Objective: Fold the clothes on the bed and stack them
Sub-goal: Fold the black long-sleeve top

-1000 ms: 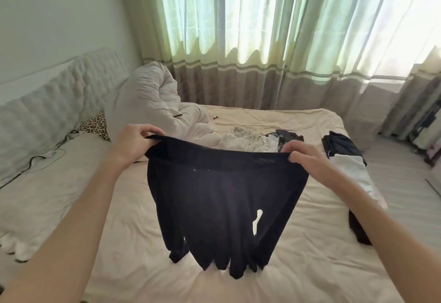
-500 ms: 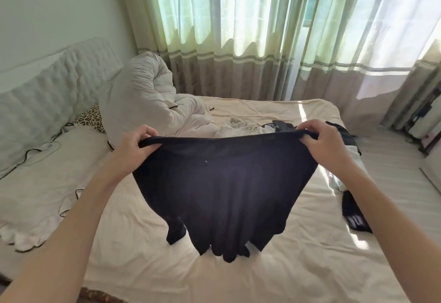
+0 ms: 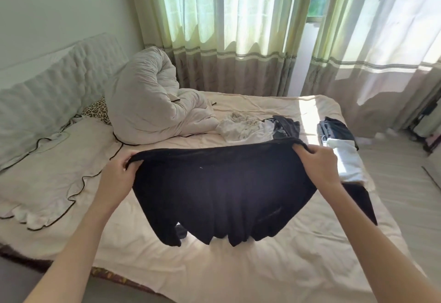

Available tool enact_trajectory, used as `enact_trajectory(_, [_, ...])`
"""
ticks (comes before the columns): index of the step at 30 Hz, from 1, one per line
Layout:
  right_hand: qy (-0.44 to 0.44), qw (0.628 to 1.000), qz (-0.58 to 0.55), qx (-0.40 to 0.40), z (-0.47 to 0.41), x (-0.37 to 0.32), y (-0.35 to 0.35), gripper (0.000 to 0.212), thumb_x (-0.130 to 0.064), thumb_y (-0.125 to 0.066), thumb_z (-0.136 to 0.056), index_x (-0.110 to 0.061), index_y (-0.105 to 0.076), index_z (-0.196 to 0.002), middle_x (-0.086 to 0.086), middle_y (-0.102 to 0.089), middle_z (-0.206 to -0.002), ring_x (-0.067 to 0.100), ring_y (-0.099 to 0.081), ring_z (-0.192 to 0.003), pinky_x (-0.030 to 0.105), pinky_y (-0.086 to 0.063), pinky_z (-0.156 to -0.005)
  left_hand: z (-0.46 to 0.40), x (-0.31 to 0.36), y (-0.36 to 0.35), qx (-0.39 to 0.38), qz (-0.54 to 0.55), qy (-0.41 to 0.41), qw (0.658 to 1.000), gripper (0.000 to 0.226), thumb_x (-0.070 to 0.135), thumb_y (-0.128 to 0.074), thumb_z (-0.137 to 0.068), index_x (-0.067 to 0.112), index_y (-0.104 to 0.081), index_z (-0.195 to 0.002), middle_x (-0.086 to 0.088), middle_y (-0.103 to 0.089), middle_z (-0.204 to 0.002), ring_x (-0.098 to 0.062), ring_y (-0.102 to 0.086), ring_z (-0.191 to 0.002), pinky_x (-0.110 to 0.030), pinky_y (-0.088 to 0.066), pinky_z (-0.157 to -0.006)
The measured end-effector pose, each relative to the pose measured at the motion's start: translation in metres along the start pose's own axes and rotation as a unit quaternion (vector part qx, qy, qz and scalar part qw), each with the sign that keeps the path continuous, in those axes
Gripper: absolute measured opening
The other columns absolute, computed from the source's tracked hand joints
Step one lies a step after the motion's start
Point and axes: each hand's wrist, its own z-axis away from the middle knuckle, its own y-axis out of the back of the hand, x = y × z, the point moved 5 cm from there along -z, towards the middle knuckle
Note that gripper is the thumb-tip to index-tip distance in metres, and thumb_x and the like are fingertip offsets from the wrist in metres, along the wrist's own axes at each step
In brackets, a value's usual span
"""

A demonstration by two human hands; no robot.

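A black garment (image 3: pixel 222 195) hangs spread out over the cream bed (image 3: pixel 238 274). My left hand (image 3: pixel 118 175) grips its top edge at the left corner and my right hand (image 3: pixel 317 166) grips the right corner. Its lower hem dangles just above the sheet. Behind it a loose pile of white and dark clothes (image 3: pixel 250 127) lies in the middle of the bed. At the bed's right edge sits a stack of folded clothes (image 3: pixel 341 145), dark on the far side and white nearer to me.
A bunched white duvet (image 3: pixel 148 104) fills the bed's far left, with a leopard-print pillow (image 3: pixel 97 111) and a frilled pillow (image 3: pixel 47 171) by the padded headboard. Green curtains (image 3: pixel 226 28) hang behind. Wooden floor (image 3: pixel 405 183) lies to the right.
The garment has been lowered toward the bed and my hands have spread a little wider. My view has tilted down, showing more of the near sheet.
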Motion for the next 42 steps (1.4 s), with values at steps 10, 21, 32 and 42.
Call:
enact_trajectory(10, [0.018, 0.987, 0.134, 0.088, 0.098, -0.02, 0.08, 0.052, -0.064, -0.052, -0.076, -0.015, -0.068, -0.067, -0.003, -0.051, -0.054, 0.018, -0.047, -0.057, 0.031, -0.034, -0.062, 0.066, 0.037, 0.049, 0.11, -0.006, -0.09, 0.99, 0.019, 0.011, -0.056, -0.089, 0.012, -0.069, -0.104, 0.004, -0.066, -0.093, -0.013, -0.057, -0.09, -0.017, -0.035, -0.079])
enact_trajectory(21, [0.076, 0.96, 0.205, 0.172, 0.095, -0.046, 0.113, 0.057, -0.07, -0.051, -0.071, -0.016, -0.067, -0.079, 0.01, -0.063, -0.074, 0.036, -0.059, -0.082, 0.034, -0.037, -0.067, 0.069, 0.077, 0.077, 0.143, -0.06, -0.142, 0.978, 0.021, 0.032, -0.063, -0.087, 0.016, -0.07, -0.098, -0.012, -0.071, -0.088, -0.034, -0.064, -0.085, -0.043, -0.047, -0.078])
enact_trajectory(32, [0.055, 0.962, 0.268, 0.012, -0.039, 0.076, -0.036, 0.067, -0.069, -0.055, -0.077, -0.004, -0.068, -0.085, 0.019, -0.067, -0.087, 0.037, -0.06, -0.093, 0.04, -0.04, -0.084, -0.03, -0.007, -0.098, 0.01, -0.211, -0.079, 0.974, 0.031, 0.045, -0.058, -0.088, 0.018, -0.07, -0.098, -0.011, -0.07, -0.083, -0.033, -0.061, -0.078, -0.031, -0.038, -0.06])
enact_trajectory(42, [0.035, 0.907, 0.388, -0.163, -0.182, 0.207, -0.231, 0.07, -0.068, -0.044, -0.084, -0.004, -0.064, -0.101, 0.017, -0.066, -0.098, 0.036, -0.058, -0.097, 0.04, -0.041, -0.083, -0.138, -0.137, -0.285, -0.086, -0.316, 0.017, 0.945, 0.036, 0.044, -0.048, -0.094, 0.013, -0.066, -0.099, -0.017, -0.067, -0.081, -0.038, -0.061, -0.075, -0.036, -0.042, -0.06])
